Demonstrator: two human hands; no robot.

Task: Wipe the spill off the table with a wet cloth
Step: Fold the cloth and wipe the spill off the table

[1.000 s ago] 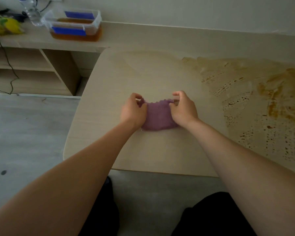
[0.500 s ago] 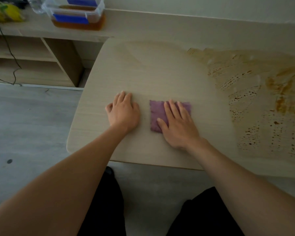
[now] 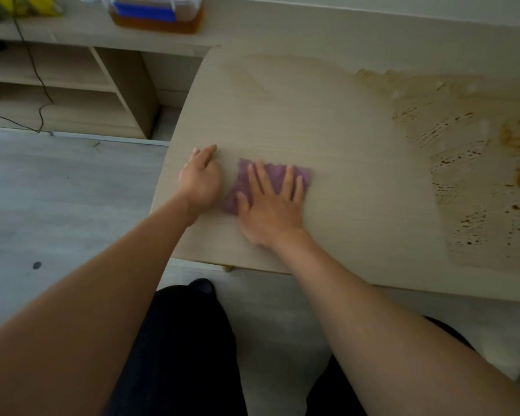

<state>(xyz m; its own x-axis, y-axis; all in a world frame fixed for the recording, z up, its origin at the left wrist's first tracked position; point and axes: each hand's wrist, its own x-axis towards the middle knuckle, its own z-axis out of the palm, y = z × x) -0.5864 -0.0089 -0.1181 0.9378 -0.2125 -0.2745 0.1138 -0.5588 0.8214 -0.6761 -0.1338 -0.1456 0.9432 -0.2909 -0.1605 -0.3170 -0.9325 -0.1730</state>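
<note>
purple cloth [image 3: 272,178]: flat on table [image 3: 327,139], well left of brown spill [image 3: 475,163] | my right hand [image 3: 270,202]: grip open, fingers spread, pressing cloth | my left hand [image 3: 200,178]: grip relaxed, just left of cloth, resting on table

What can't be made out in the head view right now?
- Spill: cut off by the right frame edge.
- Cloth: near part hidden under the right hand; wetness unreadable.
- Container: top cropped by the frame edge.
- Left hand: motion-blurred fingertips.
</note>
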